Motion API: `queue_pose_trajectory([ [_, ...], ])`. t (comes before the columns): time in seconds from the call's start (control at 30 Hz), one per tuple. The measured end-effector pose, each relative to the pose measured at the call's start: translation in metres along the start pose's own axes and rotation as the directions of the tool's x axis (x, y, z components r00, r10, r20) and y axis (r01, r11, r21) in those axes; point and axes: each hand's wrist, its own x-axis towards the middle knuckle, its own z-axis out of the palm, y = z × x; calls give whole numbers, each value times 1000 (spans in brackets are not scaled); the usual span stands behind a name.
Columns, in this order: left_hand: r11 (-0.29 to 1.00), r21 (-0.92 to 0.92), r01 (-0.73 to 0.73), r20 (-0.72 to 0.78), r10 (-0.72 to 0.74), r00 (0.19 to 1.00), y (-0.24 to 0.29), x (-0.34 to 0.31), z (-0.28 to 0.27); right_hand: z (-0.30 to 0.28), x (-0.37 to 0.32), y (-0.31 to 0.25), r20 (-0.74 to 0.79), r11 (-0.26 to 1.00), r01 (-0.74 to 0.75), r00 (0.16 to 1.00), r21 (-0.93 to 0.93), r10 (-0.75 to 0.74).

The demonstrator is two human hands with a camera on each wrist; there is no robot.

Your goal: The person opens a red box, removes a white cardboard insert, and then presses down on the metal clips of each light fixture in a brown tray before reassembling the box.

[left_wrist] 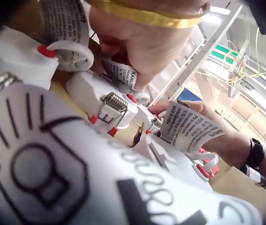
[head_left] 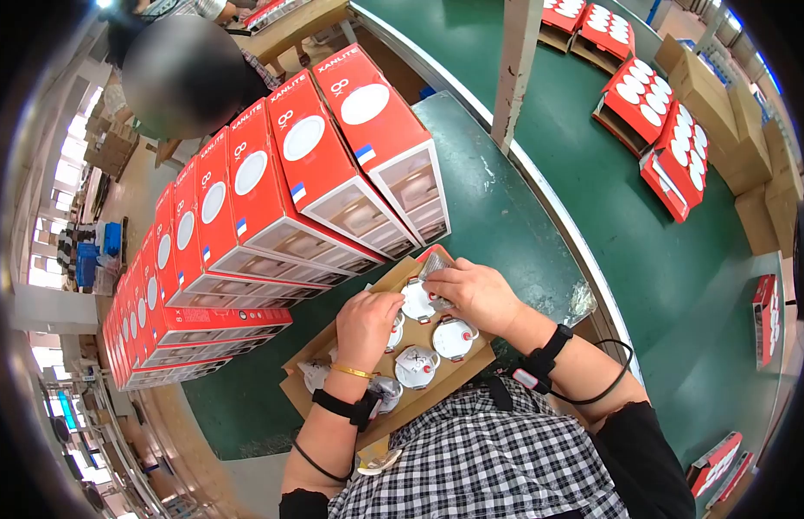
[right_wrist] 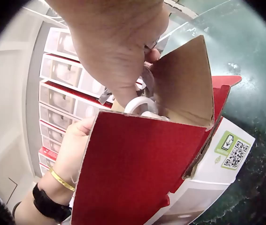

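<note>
An open cardboard carton [head_left: 320, 346] in front of me holds several white round light fixtures [head_left: 454, 338] with red parts, spring clips and printed fabric labels [left_wrist: 194, 126]. My left hand [head_left: 366, 329] reaches over the carton's left part, its fingertips bent down at a fixture. Close by its thumb in the left wrist view is a XANLITE label [left_wrist: 122, 76]; I cannot tell whether the fingers grip it. My right hand [head_left: 473, 294] is at the carton's far end, where its thumb and fingers pinch a grey label [right_wrist: 147, 80] above a white loop.
A long row of red XANLITE boxes [head_left: 290, 147] stands to the left on the green table [head_left: 480, 164]. Beyond a white rail [head_left: 583, 251], more red boxes [head_left: 648, 99] lie on a green surface by brown cartons [head_left: 705, 95]. Another person [head_left: 216, 13] is at the upper left.
</note>
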Motion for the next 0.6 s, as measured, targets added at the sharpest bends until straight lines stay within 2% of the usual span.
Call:
queue_pose_trajectory([
  [0.43, 1000, -8, -4, -12, 4, 1000, 2, -1, -2, 0, 0, -3, 7, 999, -34, 999, 0, 34],
  [0.47, 999, -53, -2, -2, 2, 1000, 1, 1, -6, -5, -1, -4, 22, 1000, -23, 999, -3, 23],
  [0.53, 990, -138, 21, -6, -23, 1000, 5, 0, -25, -18, -1, -8, -117, 986, -19, 992, 167, 39],
  [0.57, 991, -131, 17, -59, -25, 998, 7, -4, -42, -22, -1, -6, -96, 987, 3, 995, 160, 13],
  [0.6, 989, -139, 59, -104, -74, 992, 6, -14, -61, -27, -4, -1, -238, 980, -6, 970, 201, 55],
])
